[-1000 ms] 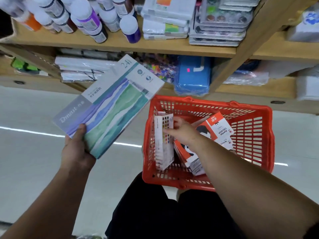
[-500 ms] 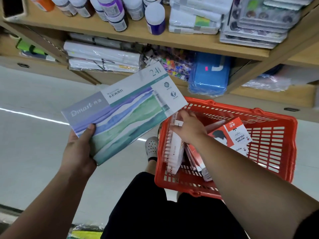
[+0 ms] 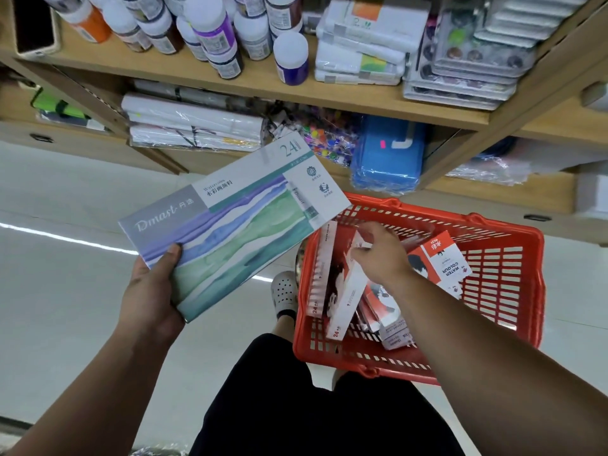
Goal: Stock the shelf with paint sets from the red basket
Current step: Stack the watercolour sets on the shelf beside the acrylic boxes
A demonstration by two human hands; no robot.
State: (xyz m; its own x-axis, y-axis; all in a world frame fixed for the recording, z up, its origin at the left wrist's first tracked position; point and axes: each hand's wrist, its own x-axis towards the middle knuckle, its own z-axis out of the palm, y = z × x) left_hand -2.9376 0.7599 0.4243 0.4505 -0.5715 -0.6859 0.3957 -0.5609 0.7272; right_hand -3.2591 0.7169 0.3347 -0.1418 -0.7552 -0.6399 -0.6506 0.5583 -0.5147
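My left hand (image 3: pixel 149 287) grips the near corner of a flat watercolour paint set (image 3: pixel 237 222) with green, blue and purple bands, held in the air left of the red basket (image 3: pixel 506 311). My right hand (image 3: pixel 378 255) reaches into the basket and grips the top of a white and red paint set box (image 3: pixel 345 297) that stands on edge. Another thin white box (image 3: pixel 320 268) leans against the basket's left wall. A red box marked WATER COLOUR (image 3: pixel 441 264) lies tilted right of my hand. The wooden shelf (image 3: pixel 296 90) runs across the top.
Paint bottles (image 3: pixel 214 31) with white caps crowd the upper shelf's left part, with white boxes (image 3: pixel 362 51) and clear palette trays (image 3: pixel 470 60) to their right. Below lie wrapped white packs (image 3: pixel 194 126) and a blue pack (image 3: pixel 388 156). My foot (image 3: pixel 284 291) stands beside the basket on a pale floor.
My right hand has closed on the white and red box inside the basket and tipped it up. The view has moved closer to the shelf. My left hand keeps the flat set aloft.
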